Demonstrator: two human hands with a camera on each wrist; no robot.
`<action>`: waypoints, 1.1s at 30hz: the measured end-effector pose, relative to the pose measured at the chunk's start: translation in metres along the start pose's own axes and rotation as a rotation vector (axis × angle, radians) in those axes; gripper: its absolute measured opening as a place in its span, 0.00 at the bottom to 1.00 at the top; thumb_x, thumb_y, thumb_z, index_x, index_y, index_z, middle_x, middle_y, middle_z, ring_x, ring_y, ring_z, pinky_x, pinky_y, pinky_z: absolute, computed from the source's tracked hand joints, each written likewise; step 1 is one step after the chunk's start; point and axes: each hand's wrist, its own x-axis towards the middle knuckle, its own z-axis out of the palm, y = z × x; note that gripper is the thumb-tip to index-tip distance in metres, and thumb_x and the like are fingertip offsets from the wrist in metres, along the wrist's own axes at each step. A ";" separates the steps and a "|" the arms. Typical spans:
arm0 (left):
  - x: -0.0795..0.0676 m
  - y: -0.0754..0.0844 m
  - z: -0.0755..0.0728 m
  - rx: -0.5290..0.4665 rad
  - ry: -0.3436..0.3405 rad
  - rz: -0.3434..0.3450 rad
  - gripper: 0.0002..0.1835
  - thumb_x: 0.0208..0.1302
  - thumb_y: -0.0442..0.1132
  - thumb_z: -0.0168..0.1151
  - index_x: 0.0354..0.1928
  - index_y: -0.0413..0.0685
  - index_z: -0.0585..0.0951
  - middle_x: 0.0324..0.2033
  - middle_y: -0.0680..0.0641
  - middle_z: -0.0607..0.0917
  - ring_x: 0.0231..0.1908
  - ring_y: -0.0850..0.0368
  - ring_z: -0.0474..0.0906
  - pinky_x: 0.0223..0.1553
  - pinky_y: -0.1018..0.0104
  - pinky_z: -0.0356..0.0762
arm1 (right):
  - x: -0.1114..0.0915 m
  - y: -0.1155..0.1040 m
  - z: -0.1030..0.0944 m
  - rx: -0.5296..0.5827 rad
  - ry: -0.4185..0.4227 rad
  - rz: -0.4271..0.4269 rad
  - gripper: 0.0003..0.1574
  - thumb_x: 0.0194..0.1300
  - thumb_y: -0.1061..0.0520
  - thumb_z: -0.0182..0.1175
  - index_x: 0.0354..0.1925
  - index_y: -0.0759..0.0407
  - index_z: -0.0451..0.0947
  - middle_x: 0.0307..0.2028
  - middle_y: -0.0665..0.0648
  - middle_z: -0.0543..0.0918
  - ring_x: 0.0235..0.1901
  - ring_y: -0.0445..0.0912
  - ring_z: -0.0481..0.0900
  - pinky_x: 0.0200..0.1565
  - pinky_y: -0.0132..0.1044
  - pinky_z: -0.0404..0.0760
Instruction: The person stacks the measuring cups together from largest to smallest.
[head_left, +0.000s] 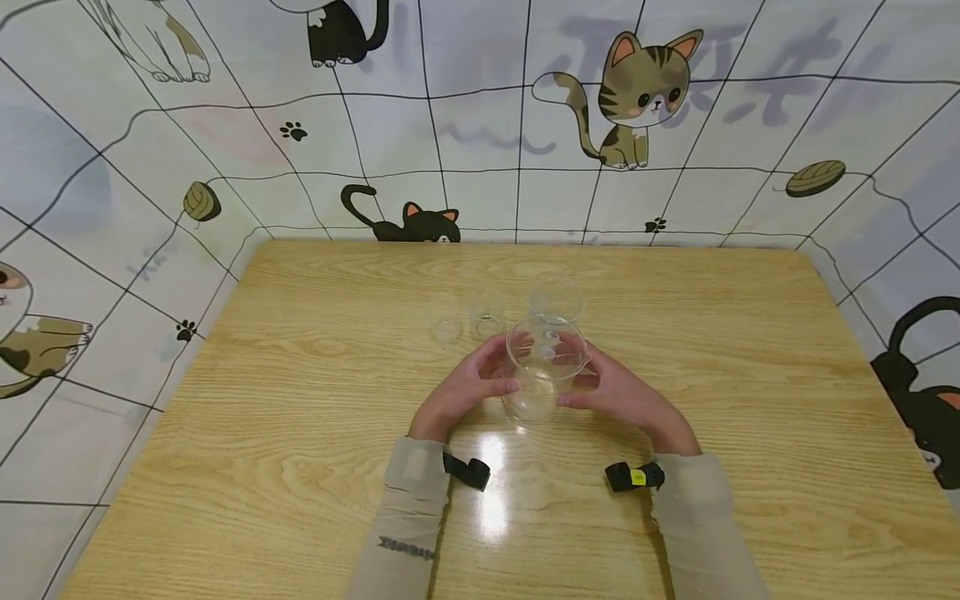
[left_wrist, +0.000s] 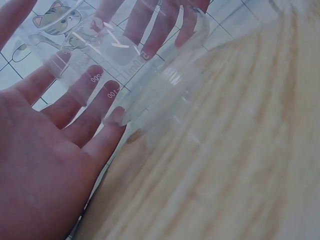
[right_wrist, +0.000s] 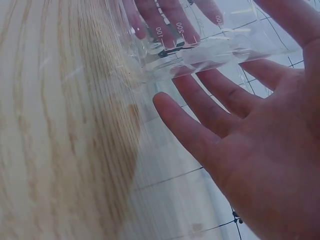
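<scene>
A clear glass beaker [head_left: 534,404] with a pouring lip and printed volume marks stands upright at the middle of the table, between the two hands. My left hand [head_left: 472,385] holds its left side, thumb at the front and fingers reaching round behind. My right hand [head_left: 621,392] holds the right side in a similar way. In the left wrist view, the fingers show through the beaker [left_wrist: 165,80] beside its white numbers. In the right wrist view, the fingers are spread along the beaker [right_wrist: 175,65], with the little finger seeming apart from the glass.
Just behind the beaker stands another clear round glass vessel [head_left: 557,298]. To its left are a small clear glass [head_left: 487,323] and another faint clear vessel [head_left: 446,328]. The wooden table [head_left: 300,417] meets cat-patterned walls [head_left: 480,133] at the back and sides.
</scene>
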 end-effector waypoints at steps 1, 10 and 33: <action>0.001 -0.003 -0.001 -0.007 0.006 0.003 0.36 0.59 0.29 0.59 0.68 0.49 0.58 0.67 0.45 0.62 0.68 0.52 0.55 0.68 0.57 0.47 | 0.000 0.000 0.000 -0.009 0.005 0.006 0.52 0.56 0.61 0.65 0.70 0.43 0.48 0.62 0.58 0.64 0.60 0.56 0.65 0.53 0.51 0.72; 0.006 -0.019 -0.006 -0.034 0.042 0.034 0.34 0.57 0.36 0.63 0.66 0.54 0.62 0.65 0.49 0.65 0.66 0.56 0.59 0.66 0.62 0.54 | 0.001 -0.001 0.001 -0.065 0.035 0.030 0.51 0.55 0.58 0.66 0.68 0.43 0.49 0.62 0.56 0.64 0.61 0.55 0.64 0.58 0.55 0.67; -0.002 0.004 0.002 0.033 0.031 0.005 0.30 0.64 0.31 0.53 0.68 0.46 0.58 0.64 0.41 0.65 0.66 0.46 0.59 0.64 0.57 0.58 | 0.000 -0.004 -0.001 -0.030 0.023 0.085 0.53 0.55 0.56 0.66 0.69 0.36 0.46 0.66 0.57 0.61 0.61 0.56 0.66 0.59 0.53 0.66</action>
